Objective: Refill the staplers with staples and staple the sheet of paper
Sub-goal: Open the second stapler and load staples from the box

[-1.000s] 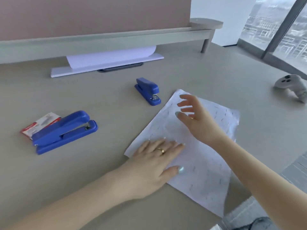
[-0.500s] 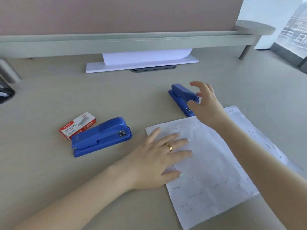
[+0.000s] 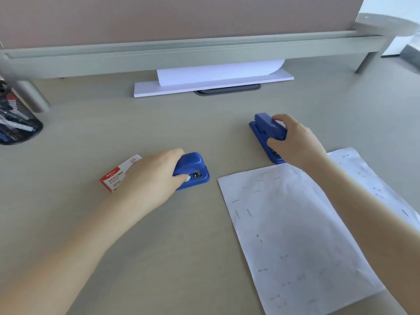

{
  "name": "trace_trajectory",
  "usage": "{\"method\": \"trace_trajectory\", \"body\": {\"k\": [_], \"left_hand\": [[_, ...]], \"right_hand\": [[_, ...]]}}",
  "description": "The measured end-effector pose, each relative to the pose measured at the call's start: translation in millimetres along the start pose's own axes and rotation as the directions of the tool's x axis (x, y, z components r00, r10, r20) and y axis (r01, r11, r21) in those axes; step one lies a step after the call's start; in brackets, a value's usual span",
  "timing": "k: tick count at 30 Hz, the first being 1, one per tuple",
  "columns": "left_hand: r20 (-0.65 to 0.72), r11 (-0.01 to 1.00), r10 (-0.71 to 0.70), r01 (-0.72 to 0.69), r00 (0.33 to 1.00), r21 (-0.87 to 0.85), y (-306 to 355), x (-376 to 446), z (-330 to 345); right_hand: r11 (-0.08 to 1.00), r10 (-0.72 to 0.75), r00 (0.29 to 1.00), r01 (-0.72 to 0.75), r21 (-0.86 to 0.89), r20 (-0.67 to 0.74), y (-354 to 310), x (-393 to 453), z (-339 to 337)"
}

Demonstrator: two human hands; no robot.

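Head view: 2 blue staplers sat on the table (image 3: 159,258). The left hand (image 3: 156,178) was wrapped over the larger stapler (image 3: 193,170), fingers closed on its top, thumb on the near side by the metal front end; the stapler rested flat on the table. A red-and-white staple box (image 3: 116,176) lay just beside that stapler on its left, partly hidden behind the hand. The right hand (image 3: 297,142) was closed on the smaller stapler (image 3: 266,130), thumb and fingers pinching its upper arm; its base looked to be on the table, though contact under the hand could not be confirmed. The sheet of paper (image 3: 295,235) lay flat near the right forearm, its surface marked with many staples, its far corner just beside the smaller stapler. A mesh pen holder (image 3: 16,123) stood at the far left. A white board (image 3: 213,85) carrying a curled white sheet lay at the back under the shelf rail (image 3: 181,57).
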State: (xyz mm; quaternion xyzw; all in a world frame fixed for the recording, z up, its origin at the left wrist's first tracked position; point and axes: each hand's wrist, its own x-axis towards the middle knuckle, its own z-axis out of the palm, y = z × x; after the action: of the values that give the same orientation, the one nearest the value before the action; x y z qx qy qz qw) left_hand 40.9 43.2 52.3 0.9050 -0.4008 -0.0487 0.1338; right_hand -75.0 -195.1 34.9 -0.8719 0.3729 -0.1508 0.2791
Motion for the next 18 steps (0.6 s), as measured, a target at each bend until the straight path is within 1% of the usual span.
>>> {"method": "trace_trajectory", "body": {"k": [3, 6, 9, 11, 12, 13, 14, 15, 16, 17, 18], "left_hand": [[0.008, 0.997, 0.053, -0.053, 0.999, -0.062, 5.3, 34.9, 7.4], [0.112, 0.993, 0.101, -0.093, 0.989, -0.072, 9.1, 61.8, 7.6], [0.187, 0.984, 0.170, -0.156, 0.968, -0.085, 7.5, 74.3, 8.0], [0.193, 0.974, 0.225, -0.221, 0.955, -0.041, 5.3, 80.8, 8.6], [0.197, 0.965, 0.255, -0.261, 0.947, 0.008, 4.2, 83.5, 9.3], [0.169, 0.954, 0.286, -0.296, 0.943, 0.041, 4.3, 83.9, 9.7], [0.111, 0.944, 0.320, -0.327, 0.941, 0.046, 7.0, 80.8, 9.1], [0.024, 0.936, 0.352, -0.353, 0.936, 0.018, 11.4, 74.3, 8.8], [-0.066, 0.924, 0.380, -0.383, 0.922, -0.023, 16.7, 63.9, 9.9], [-0.120, 0.910, 0.400, -0.409, 0.909, -0.066, 23.3, 50.8, 12.6], [-0.140, 0.898, 0.414, -0.429, 0.900, -0.103, 31.7, 35.3, 16.1]], "right_hand": [[1.000, 0.010, 1.000, -0.010, 0.016, -0.007, -7.5, 0.8, -1.6], [0.994, -0.013, 1.000, 0.016, 0.109, -0.028, -17.5, 1.8, -3.5], [0.977, -0.055, 0.998, 0.050, 0.209, 0.019, -22.2, 1.5, 1.0], [0.928, -0.011, 0.999, -0.007, 0.373, 0.047, -26.9, -1.0, 1.1], [0.880, 0.041, 0.997, -0.070, 0.470, 0.071, -30.3, -3.8, -0.4], [0.817, 0.100, 0.989, -0.144, 0.558, 0.109, -33.5, -7.6, -1.6], [0.751, 0.143, 0.977, -0.211, 0.625, 0.158, -35.8, -12.8, -2.1], [0.696, 0.154, 0.967, -0.252, 0.672, 0.203, -37.1, -19.4, -1.6], [0.654, 0.135, 0.962, -0.266, 0.708, 0.237, -37.0, -28.1, -0.7], [0.621, 0.110, 0.959, -0.273, 0.735, 0.263, -36.8, -37.5, 0.8], [0.600, 0.087, 0.955, -0.277, 0.750, 0.283, -37.4, -47.3, 1.4]]}}
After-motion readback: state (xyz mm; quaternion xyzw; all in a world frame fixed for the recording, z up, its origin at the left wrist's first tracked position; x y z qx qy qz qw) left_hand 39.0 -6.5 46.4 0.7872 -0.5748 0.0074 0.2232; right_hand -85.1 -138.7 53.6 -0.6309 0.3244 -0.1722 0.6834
